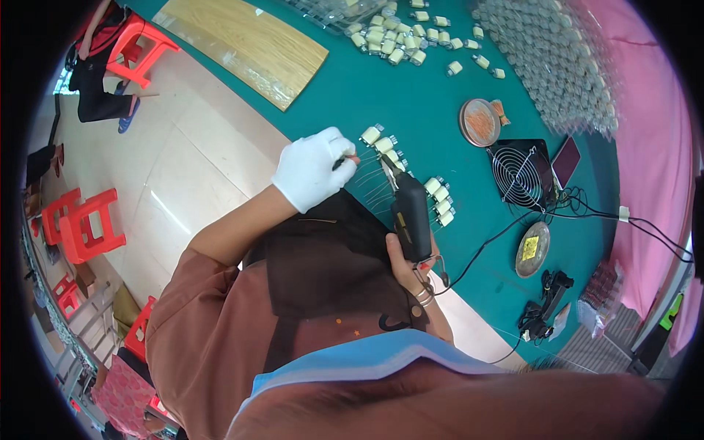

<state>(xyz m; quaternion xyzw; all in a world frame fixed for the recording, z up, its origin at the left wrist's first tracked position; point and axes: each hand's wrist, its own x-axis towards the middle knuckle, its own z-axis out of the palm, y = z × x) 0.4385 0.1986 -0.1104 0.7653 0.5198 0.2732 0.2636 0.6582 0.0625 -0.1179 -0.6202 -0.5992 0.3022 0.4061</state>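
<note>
My left hand (312,170), in a white glove with a bare fingertip showing, is pinched closed near the table's edge. A small dark thing shows at its fingers, too hidden to name. My bare right hand (403,265) grips a black corded handheld tool (413,220). The tool's narrow tip reaches into a slanting row of small cream coil parts (385,145) with metal pins. Fine wires (375,192) trail from that row toward the table edge and my apron. A second short group of cream coil parts (441,196) lies right of the tool.
Loose cream parts (396,40) and a plastic-wrapped batch (554,59) lie at the back of the green table. Nearby are a wooden board (246,45), a round dish of orange bits (480,123), a fan (518,172), an oval dish (533,253) and cables (484,249). Red stools (92,226) stand left.
</note>
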